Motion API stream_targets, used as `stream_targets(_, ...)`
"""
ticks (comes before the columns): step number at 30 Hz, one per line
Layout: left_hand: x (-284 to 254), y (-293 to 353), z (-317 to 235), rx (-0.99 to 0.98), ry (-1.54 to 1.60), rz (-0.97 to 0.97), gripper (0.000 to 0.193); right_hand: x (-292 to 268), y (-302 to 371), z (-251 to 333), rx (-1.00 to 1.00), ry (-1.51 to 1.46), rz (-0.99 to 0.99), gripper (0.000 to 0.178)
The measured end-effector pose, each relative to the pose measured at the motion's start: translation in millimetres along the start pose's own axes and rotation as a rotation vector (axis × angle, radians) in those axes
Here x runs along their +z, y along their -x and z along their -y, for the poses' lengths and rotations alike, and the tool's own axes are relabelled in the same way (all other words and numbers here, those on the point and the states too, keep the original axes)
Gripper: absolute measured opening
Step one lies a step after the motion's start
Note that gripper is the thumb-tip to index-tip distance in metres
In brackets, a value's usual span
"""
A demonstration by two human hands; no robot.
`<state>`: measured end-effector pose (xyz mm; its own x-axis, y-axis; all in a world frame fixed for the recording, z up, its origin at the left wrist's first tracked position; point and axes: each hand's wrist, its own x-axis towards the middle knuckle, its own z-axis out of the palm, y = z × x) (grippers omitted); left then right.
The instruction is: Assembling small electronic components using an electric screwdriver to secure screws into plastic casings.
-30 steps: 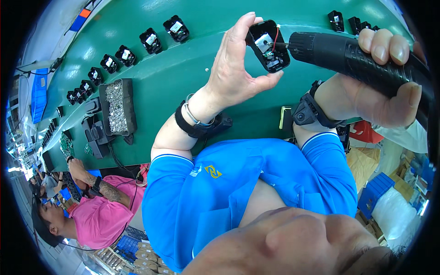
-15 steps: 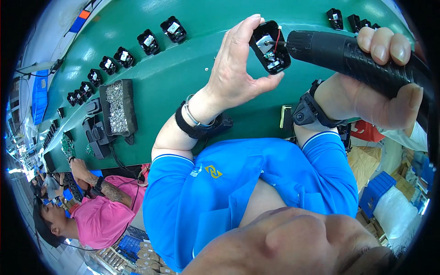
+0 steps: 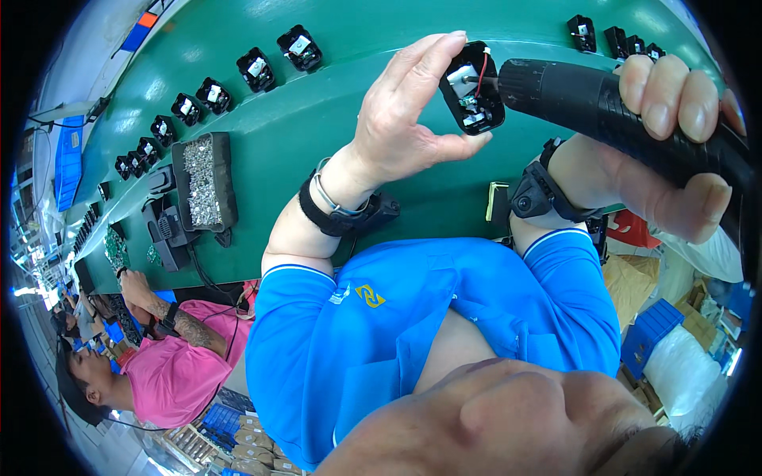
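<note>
And now the housing [image 3: 495, 109] has been nudged a touch rightward and down, drawn slightly closer to the body of the driver [image 3: 556, 91]. It is pinched by its edges in the left hand [image 3: 389, 127], thumb below and fingers above, its hollow side turned up to the driver. The driver is gripped in the right hand [image 3: 647, 178], fingers curled over the top, thumb beneath; that hand has been lowered a little too. The bit is reached in past the red wire [image 3: 482, 73], over the silver plate [image 3: 462, 81] just beside the left fingertips. Alignment seems to have been kept through the shift, so fastening can be judged as under way, though contact between bit and plate cannot be made out at this size. Left of the left fingers, well apart, the tray [image 3: 228, 178] and a row of similar units [image 3: 300, 47] are left undisturbed on the worktop [image 3: 317, 119].
</note>
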<state>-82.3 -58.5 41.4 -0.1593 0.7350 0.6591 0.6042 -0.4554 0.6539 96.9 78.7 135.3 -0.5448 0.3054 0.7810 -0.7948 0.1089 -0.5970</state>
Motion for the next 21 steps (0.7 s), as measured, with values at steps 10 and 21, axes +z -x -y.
stream_targets(10, -5.5, -2.3, 4.1, 0.072, -0.006, 0.04, 0.083, -3.5, -2.6, -8.8, -0.011, -0.092, 0.088, 0.057)
stream_targets(21, -0.4, -8.1, 4.3, 0.12, 0.131, 0.03, 0.076, 6.3, 2.2, -17.5, -0.082, -0.202, 0.067, 0.066)
